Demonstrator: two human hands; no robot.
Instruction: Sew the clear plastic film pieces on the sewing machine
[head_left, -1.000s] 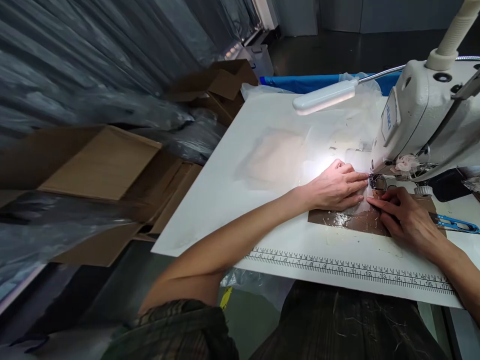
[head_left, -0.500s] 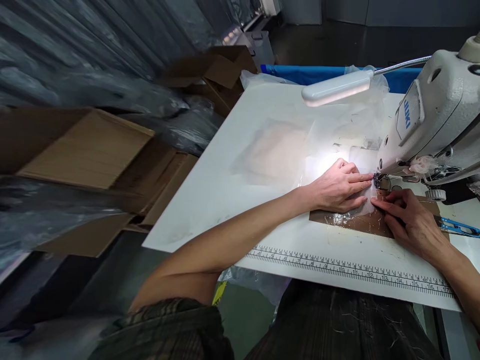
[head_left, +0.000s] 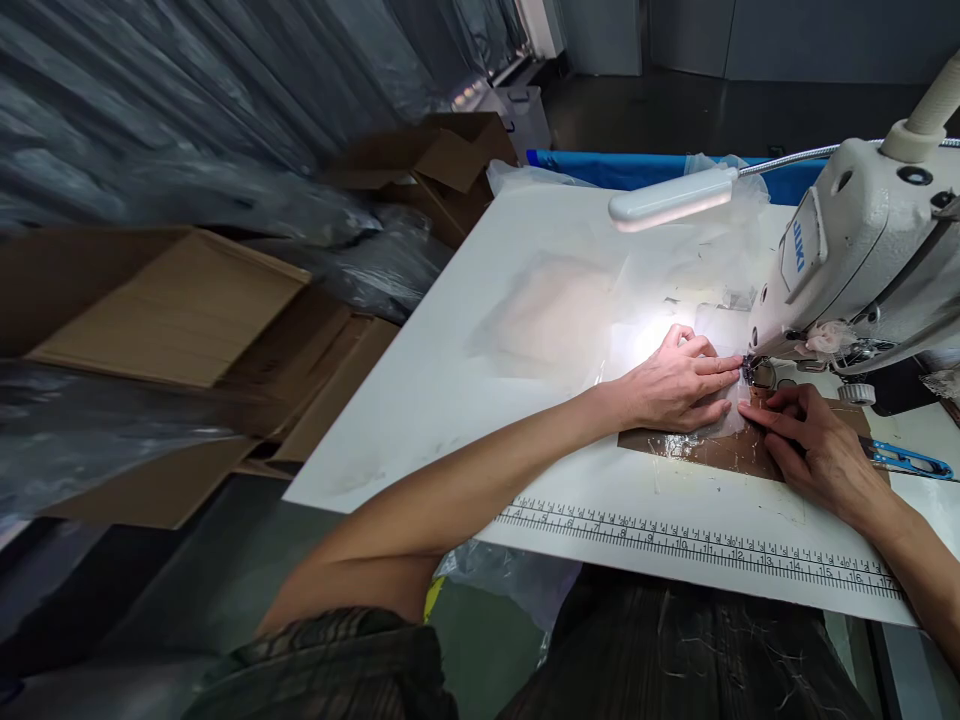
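My left hand (head_left: 675, 385) lies flat on thin sheer fabric (head_left: 716, 415), fingers stretched toward the presser foot (head_left: 752, 371) of the white sewing machine (head_left: 855, 260). My right hand (head_left: 814, 445) presses the same fabric from the near side, fingers bent and close together just below the foot. A brown patch (head_left: 705, 447) lies on the white table (head_left: 450, 380) under the fabric. The needle itself is hidden by the machine head.
A gooseneck lamp (head_left: 667, 197) lights the work. Blue thread snips (head_left: 904, 462) lie right of my right hand. A printed ruler (head_left: 697, 545) runs along the table's front edge. More sheer material (head_left: 555, 305) lies behind. Open cardboard boxes (head_left: 172, 310) and plastic-wrapped bundles stand to the left.
Both hands stay pressed at the presser foot; the fingers have shifted only slightly. The view itself has swayed a little.
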